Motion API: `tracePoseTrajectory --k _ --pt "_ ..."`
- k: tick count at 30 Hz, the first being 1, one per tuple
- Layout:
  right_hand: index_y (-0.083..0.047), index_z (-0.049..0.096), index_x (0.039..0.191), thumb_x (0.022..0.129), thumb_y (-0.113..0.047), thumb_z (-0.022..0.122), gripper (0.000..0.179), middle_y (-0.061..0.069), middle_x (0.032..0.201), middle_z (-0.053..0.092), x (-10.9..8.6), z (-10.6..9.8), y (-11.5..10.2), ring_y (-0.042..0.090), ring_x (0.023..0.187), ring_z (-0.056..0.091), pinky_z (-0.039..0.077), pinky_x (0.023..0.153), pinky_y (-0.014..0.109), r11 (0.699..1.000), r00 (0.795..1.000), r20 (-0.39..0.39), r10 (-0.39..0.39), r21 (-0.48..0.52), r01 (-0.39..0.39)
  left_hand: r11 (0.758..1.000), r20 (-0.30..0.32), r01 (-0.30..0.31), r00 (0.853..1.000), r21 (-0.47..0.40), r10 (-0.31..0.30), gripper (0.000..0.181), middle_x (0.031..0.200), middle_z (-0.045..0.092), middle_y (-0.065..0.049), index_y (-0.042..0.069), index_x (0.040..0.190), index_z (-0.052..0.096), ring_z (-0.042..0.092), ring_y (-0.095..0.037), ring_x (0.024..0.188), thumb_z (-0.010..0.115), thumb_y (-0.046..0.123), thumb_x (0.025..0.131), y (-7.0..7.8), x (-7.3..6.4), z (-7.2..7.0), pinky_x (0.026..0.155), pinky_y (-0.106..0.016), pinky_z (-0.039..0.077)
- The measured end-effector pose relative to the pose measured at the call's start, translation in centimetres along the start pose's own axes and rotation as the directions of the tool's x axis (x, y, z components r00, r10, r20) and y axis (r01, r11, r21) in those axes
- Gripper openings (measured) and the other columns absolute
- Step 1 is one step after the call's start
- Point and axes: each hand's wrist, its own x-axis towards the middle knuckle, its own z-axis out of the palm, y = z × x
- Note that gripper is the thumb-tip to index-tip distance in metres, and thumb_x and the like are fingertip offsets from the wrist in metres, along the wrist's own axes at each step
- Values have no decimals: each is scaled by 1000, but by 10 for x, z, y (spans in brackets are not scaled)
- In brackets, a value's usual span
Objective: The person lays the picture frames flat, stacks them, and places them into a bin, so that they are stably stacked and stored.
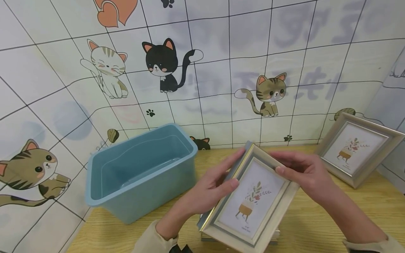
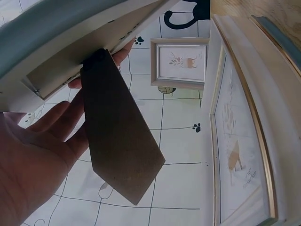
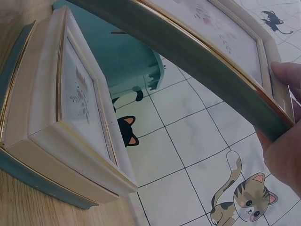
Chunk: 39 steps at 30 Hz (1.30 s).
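Both hands hold a picture frame (image 1: 257, 196) with a cream border, a gold line and a blue-grey edge; its print shows a potted plant. My left hand (image 1: 207, 191) grips the left side, thumb over the front. At the upper right side, my right hand (image 1: 308, 175) grips it with the thumb on the front border. In the left wrist view a dark easel stand (image 2: 120, 132) swings out from the frame's back, close beside the left fingers. Below the held frame lies a stack of similar picture frames (image 3: 44, 94), mostly hidden in the head view.
A blue plastic tub (image 1: 152, 196) stands on the wooden table (image 1: 98, 232) to the left. At the right, another picture frame (image 1: 335, 140) stands tilted back near the wall. Behind runs a wall covering (image 1: 215, 77) printed with cats and grid lines.
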Motion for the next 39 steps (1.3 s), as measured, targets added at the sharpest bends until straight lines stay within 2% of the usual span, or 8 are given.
tracePoseTrajectory --k 7,12,18,21,27,34,39 --pt "4 68 128 90 21 60 42 5 111 76 -6 -3 0 14 81 71 57 61 27 1000 999 -54 7 -15 -8 998 6 62 998 10 -62 67 148 47 -17 29 165 19 66 -15 110 53 32 108 -1 0 1 79 -41 60" --pt "4 68 128 90 22 60 43 5 109 76 -9 -6 1 14 80 72 57 60 27 1000 997 -74 8 2 -7 993 18 85 996 78 -87 66 151 47 -11 32 165 19 68 -12 107 52 35 108 -3 2 0 77 -38 61" --pt "3 69 127 91 20 61 41 4 108 77 -11 -9 -1 14 81 73 58 60 28 999 991 -127 50 -11 -52 982 -14 106 994 159 -105 63 160 39 -1 31 165 22 67 -10 108 51 22 109 -2 2 1 80 -34 60" --pt "2 70 127 91 19 63 40 1 108 77 -12 -10 -3 13 81 73 58 60 28 997 988 -140 62 -45 -69 981 -17 114 993 158 -113 63 157 43 -3 32 165 22 67 -10 108 50 21 109 -3 2 1 79 -34 60" --pt "1 71 127 91 19 62 41 1 108 77 -13 -12 -2 11 81 73 58 59 27 997 982 -175 74 -19 -79 984 -18 100 995 146 -99 62 154 48 -6 30 164 24 69 -11 105 49 16 110 -7 1 1 78 -35 60" --pt "-3 71 129 93 15 63 41 -1 108 77 -16 -17 0 10 81 73 57 59 26 993 972 -208 108 -32 -117 983 -22 133 991 124 -131 61 158 44 -1 33 164 26 67 -11 110 48 16 110 -9 -3 2 81 -34 59" --pt "-6 71 130 94 12 65 41 -3 107 77 -18 -20 0 8 82 71 57 59 25 987 964 -228 138 -45 -152 983 -32 111 994 145 -108 58 151 52 -6 29 164 28 68 -12 111 48 16 110 -12 -4 2 83 -33 59"
